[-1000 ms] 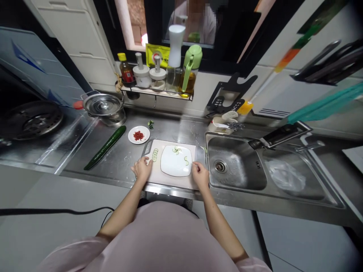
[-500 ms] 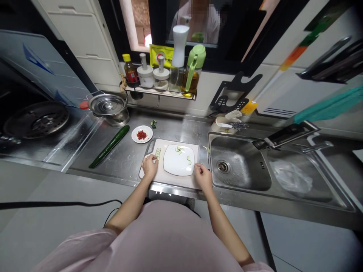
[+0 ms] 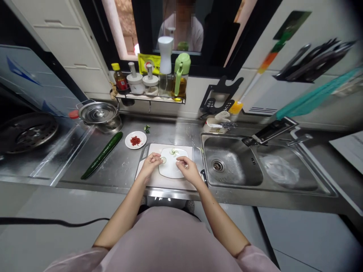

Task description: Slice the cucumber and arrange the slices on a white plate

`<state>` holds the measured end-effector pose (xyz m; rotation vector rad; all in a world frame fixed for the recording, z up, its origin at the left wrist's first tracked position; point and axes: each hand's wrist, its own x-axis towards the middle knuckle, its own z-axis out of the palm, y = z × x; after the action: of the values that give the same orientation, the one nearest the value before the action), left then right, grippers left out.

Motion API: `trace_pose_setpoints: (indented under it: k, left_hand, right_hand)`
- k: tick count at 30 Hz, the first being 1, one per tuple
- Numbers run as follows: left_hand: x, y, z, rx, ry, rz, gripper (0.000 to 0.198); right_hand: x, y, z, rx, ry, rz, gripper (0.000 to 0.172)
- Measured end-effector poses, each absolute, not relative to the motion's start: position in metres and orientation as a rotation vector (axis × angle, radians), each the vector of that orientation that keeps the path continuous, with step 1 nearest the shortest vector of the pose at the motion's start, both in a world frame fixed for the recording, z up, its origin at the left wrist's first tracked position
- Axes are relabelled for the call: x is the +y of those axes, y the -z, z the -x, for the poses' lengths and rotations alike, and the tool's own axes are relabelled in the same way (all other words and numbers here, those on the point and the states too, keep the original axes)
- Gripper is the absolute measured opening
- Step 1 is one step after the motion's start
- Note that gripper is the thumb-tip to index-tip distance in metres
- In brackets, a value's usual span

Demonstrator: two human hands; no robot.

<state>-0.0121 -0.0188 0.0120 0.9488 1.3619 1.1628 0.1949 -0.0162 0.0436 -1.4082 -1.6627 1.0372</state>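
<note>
My left hand (image 3: 149,165) reaches over the left edge of a white plate (image 3: 171,170) and pinches a thin cucumber slice (image 3: 163,160) at its fingertips. My right hand (image 3: 187,170) is over the right side of the plate with its fingers curled together; what they hold is hidden. A few cucumber slices (image 3: 173,152) lie fanned at the far edge of the plate. The plate rests on a white cutting board (image 3: 153,147) on the steel counter.
A whole cucumber (image 3: 102,155) and a small dish of red chilli (image 3: 135,140) lie left of the board. A lidded steel pot (image 3: 98,113) stands behind them. The sink (image 3: 229,162) is to the right. A shelf of bottles (image 3: 150,81) lines the wall. A person (image 3: 181,26) shows in the window.
Both hands have moved from the board's edges inward over the plate. The left hand has picked up a cucumber slice from the board. The view has shifted slightly.
</note>
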Motion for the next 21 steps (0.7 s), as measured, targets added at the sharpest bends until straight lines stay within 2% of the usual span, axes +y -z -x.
trace_pose_setpoints:
  k: [7,11,21]
  left_hand:
    - [-0.025,-0.053,-0.008,1.147,-1.160,-1.010,0.037]
    - [-0.023,-0.060,-0.015,1.167,-1.129,-1.097,0.036]
    - [-0.020,-0.069,-0.019,1.310,-1.163,-1.328,0.022]
  right_hand:
    - [-0.006,-0.061,-0.176,-1.632,-1.248,1.187,0.025]
    - [-0.003,-0.064,-0.175,-1.636,-1.231,1.189,0.019]
    - [-0.002,-0.076,-0.181,-1.498,-1.378,1.181,0.018]
